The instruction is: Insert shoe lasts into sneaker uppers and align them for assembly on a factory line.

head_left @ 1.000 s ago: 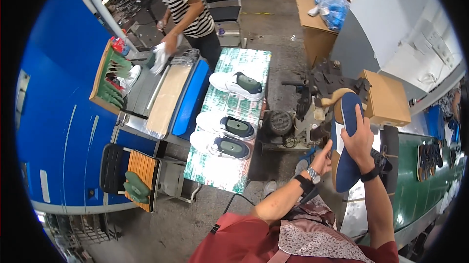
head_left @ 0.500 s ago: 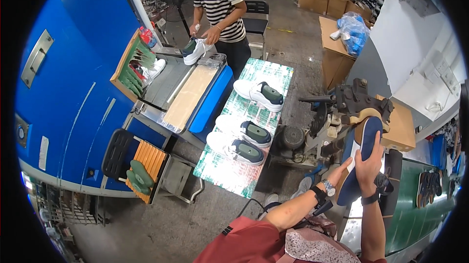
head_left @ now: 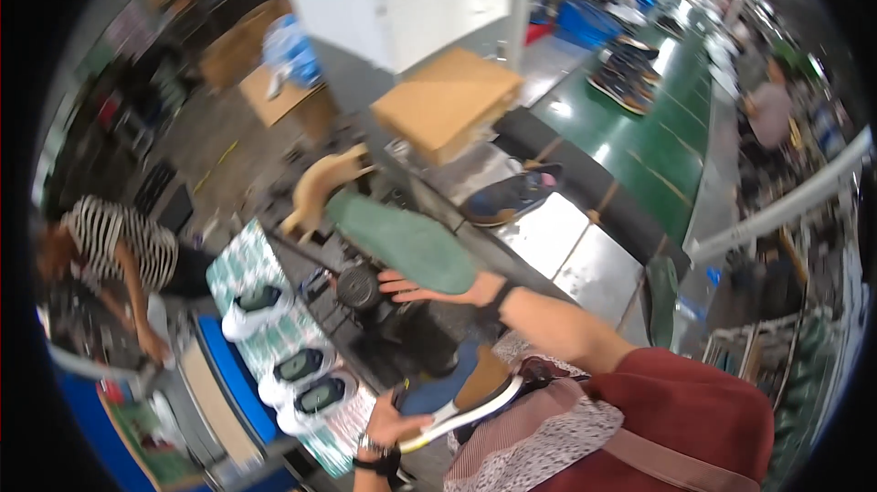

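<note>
My right hand [head_left: 461,293], with a black wristband, holds a flat green insole [head_left: 399,241] by its near end. The insole's far end reaches the tan curved piece [head_left: 322,186] of the machine; I cannot tell whether they touch. Lower, close to my body, my left hand [head_left: 391,423] grips a blue and brown shoe [head_left: 477,380] with a white sole. The shoe lies tilted against my apron, and my left thumb rests along its side. Left of my hands, several white shoes with green insoles [head_left: 299,364] stand on a patterned board [head_left: 265,328]. Motion blur softens the picture.
A loose dark shoe [head_left: 512,195] lies on the bench at my right, beside a cardboard box [head_left: 448,99]. Beyond runs a green conveyor [head_left: 658,126] carrying several dark shoes. A person in a striped shirt [head_left: 128,236] works at far left. A pale post [head_left: 786,190] crosses at right.
My view has swung to the right. Both hands were on the blue shoe at the machine; now the left alone holds it, lower down, and the right has a green insole.
</note>
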The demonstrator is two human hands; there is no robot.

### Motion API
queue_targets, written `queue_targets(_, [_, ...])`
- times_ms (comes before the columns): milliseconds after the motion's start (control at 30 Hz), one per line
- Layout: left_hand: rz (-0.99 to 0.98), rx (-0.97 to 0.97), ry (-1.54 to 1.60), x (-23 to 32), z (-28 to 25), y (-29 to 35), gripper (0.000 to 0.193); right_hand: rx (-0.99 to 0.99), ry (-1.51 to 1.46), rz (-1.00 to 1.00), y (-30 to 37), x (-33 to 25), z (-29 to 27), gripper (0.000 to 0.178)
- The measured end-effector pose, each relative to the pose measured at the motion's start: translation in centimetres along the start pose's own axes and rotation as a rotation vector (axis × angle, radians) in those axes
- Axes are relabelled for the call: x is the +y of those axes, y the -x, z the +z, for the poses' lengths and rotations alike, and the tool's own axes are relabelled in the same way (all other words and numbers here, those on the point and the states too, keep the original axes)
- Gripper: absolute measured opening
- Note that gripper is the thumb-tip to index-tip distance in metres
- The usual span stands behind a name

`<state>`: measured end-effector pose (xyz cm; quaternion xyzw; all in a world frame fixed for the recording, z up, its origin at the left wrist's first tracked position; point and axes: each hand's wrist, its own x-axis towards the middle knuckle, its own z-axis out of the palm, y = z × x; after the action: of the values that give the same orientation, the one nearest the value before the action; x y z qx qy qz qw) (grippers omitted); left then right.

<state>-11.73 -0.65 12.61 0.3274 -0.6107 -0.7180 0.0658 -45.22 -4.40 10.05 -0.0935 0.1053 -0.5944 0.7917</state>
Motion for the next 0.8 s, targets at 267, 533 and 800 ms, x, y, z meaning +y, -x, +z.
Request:
queue_targets(267, [-0.340,0.271,-0.239,-1.8,3.7,-3.0,0.074,-0.195,-0.188,-0.142,2.0,0.9,-1.8,0.050])
queue_targets(533, [0.238,0.584,-0.279,4.3,10.2,-19.0,0.072,-0.053,0.189,-0.224,20.4,-9.6,0.4,0.082])
queue_targets(800, [0.830,0.353,-1.114,16.3,16.7,-40.9,0.050,1.147,0.849,-0.790,40.1,-8.7,-5.8,0.057])
